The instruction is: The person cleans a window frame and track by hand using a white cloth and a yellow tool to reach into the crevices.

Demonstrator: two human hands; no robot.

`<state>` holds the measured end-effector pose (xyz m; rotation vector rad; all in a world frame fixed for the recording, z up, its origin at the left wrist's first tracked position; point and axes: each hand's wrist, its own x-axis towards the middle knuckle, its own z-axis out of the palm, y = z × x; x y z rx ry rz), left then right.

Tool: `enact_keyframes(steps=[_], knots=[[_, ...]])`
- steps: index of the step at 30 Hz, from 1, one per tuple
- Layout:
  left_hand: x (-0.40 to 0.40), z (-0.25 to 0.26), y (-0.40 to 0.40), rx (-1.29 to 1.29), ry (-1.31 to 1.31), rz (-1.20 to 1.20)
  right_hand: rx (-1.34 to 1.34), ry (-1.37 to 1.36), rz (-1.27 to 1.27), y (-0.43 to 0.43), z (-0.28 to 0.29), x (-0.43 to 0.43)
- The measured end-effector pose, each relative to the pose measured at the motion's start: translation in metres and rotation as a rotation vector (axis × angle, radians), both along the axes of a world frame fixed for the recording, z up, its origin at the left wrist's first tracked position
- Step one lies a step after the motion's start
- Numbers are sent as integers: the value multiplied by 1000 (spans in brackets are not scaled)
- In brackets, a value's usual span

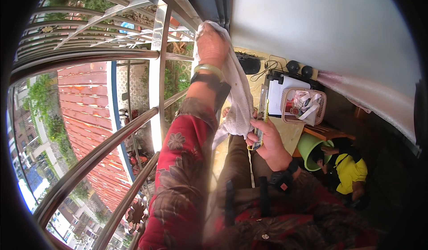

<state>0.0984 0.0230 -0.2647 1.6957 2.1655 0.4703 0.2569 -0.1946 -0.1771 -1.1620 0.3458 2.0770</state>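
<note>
My left hand [212, 46] is raised at the dark window frame [214, 2], its fingers bunched on a white cloth [236, 89]. The cloth wraps around the fingertips there, and its long loose end hangs down past my wrist. Lower and to the right, my right hand [271, 143] grips a long, narrow tool [261, 113] with clear and metallic-looking parts and a yellow edge. What kind of tool it is cannot be made out. The cloth's lower end lies against the fingers of this hand or just beside them.
Metal guard bars [100, 163] run along the left, with a red roof [87, 116] far below. Beneath me, a pale yellow surface [287, 133] holds a pink basket [284, 113], a black device with paper [275, 94] and cables. At right, a person in yellow [351, 173] reaches into a green bin [306, 149].
</note>
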Motion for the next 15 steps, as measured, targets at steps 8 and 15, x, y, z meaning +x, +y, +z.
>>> enact_keyframes(steps=[8,15], knots=[[-8,10,-81,-152,-46,15,14,-85,56,-14,5,1],[-22,23,-176,-241,-80,81,-6,-34,167,-35,9,0]])
